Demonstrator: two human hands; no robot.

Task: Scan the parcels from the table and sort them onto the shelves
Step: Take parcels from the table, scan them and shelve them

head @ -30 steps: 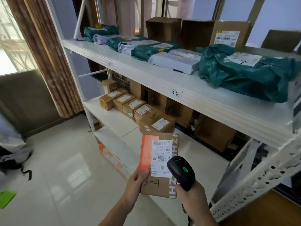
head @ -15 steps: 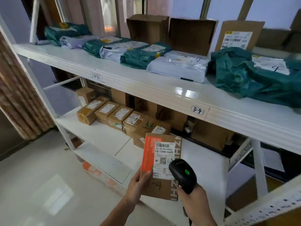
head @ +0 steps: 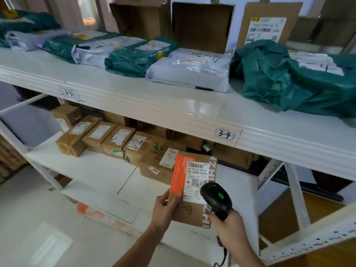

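A flat brown parcel [head: 192, 191] is gripped along its lower left edge by the left hand [head: 165, 209], thumb laid over the front, so it's held up in the air in front of the lower shelf [head: 92, 168] rather than set down on anything. The right hand [head: 228, 226] is wrapped tight round the grip of a black barcode scanner [head: 215, 199], whose head with a lit green dot is overlapping the parcel's lower right. On the parcel a white shipping label [head: 196, 180], an orange strip down the left side and a handwritten "3-4" can be made out. Behind it, a row of small cardboard boxes [head: 107, 137] is lined up toward the back of the lower shelf. Above, a tag marked "3-4" [head: 225, 134] is stuck to the front edge of the upper shelf [head: 173, 106], which is loaded with green and white mailer bags [head: 188, 71] and a couple of open cartons [head: 200, 26] along the back edge.
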